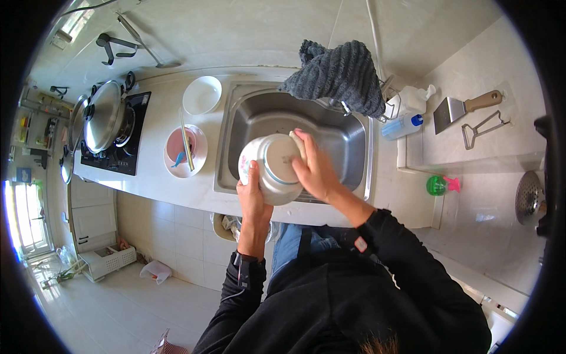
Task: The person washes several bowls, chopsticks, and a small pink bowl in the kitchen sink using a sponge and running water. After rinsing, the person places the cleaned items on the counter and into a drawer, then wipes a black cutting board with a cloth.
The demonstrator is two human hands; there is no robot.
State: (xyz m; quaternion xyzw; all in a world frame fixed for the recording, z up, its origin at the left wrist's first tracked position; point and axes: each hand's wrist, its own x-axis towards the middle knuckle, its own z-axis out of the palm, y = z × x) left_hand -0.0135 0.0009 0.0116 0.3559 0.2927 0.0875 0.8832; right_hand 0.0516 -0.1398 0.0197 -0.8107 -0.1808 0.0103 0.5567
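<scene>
Over the near edge of the steel sink [219, 177], I hold a white bowl [277, 160] with a floral side and a ring-shaped base. Its base is turned up toward me. My left hand [252, 194] is closed on the bowl's left side, thumb lying on the outside. On the other side, my right hand [315, 168] presses a pale, cloth-like piece [298, 146] against the bowl. Most of that piece is hidden under the fingers, so its exact kind is unclear.
Left of the sink stand a white bowl [202, 95] and a pink bowl [177, 145] with chopsticks on a white plate [169, 162]. A lidded pan [105, 118] sits on the black hob [131, 154]. A grey towel [342, 74] hangs above the tap; bottles [402, 127] stand right.
</scene>
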